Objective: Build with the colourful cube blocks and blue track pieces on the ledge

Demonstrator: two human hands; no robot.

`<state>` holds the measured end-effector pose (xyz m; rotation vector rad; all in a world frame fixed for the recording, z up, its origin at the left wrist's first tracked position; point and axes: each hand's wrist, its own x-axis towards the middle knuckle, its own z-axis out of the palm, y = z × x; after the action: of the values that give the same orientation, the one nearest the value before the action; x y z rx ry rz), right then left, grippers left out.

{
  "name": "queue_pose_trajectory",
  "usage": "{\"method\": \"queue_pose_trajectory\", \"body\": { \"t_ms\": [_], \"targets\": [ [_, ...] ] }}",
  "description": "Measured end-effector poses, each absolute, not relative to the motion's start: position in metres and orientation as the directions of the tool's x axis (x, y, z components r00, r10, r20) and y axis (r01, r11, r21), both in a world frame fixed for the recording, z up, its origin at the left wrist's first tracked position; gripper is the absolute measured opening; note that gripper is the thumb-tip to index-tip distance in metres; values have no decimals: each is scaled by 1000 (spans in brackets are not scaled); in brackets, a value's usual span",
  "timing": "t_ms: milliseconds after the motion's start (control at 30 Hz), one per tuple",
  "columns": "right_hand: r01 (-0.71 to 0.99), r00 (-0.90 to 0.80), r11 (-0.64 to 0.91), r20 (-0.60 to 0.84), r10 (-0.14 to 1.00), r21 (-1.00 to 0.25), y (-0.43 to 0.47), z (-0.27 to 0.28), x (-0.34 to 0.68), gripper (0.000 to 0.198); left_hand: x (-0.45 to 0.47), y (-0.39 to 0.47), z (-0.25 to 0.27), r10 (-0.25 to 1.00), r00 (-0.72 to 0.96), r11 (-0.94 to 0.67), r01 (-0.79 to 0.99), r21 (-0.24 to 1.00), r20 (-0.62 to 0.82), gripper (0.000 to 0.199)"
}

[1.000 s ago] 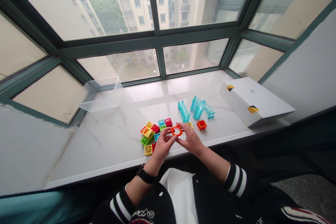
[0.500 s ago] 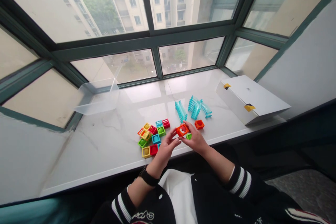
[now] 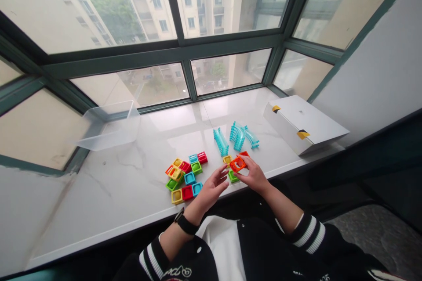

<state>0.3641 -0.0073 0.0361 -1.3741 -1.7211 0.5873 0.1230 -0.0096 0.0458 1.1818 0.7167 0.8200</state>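
Note:
My right hand (image 3: 255, 175) pinches an orange toy block (image 3: 238, 163) with a round opening, raised over the counter. To its left, my left hand (image 3: 214, 187) is open, its fingers stretched toward the block and apart from it. Below the held block lies a green block (image 3: 233, 177), partly covered by my right hand. A yellow block (image 3: 227, 160) stands just behind my left fingertips. Another orange block (image 3: 244, 153) shows partly behind the held one. Left of my hands lies a group of yellow, red, blue and green blocks (image 3: 187, 192), some stacked on others.
Clear turquoise track pieces (image 3: 238, 136) and a straighter turquoise stack (image 3: 220, 141) lie behind my hands. A white box (image 3: 306, 118) with yellow-black tabs stands at the right. A translucent plastic bin (image 3: 112, 127) sits at the far left by the window. The marble counter (image 3: 125, 193) ends close to my body.
My left hand has let go of the orange block, which is now in my right hand alone and turned to another angle. The yellow block has come into view. The camera has shifted slightly.

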Motion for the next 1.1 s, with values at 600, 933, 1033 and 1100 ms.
{"method": "queue_pose_trajectory", "body": {
  "t_ms": [600,933,1033,1100],
  "targets": [
    [660,236,1,208,949,-751,29,-4,413,73,59,19,2,865,399,-493,788,368,304,41],
    [648,219,-11,173,960,-761,33,-19,411,73,60,18,7,880,394,-471,794,385,264,36],
    [611,221,-3,167,961,-792,33,-21,410,74,60,18,7,882,389,-469,781,412,267,35],
    [583,215,2,157,964,-812,33,-22,410,74,60,17,8,884,385,-466,775,426,266,34]
  ]
}}
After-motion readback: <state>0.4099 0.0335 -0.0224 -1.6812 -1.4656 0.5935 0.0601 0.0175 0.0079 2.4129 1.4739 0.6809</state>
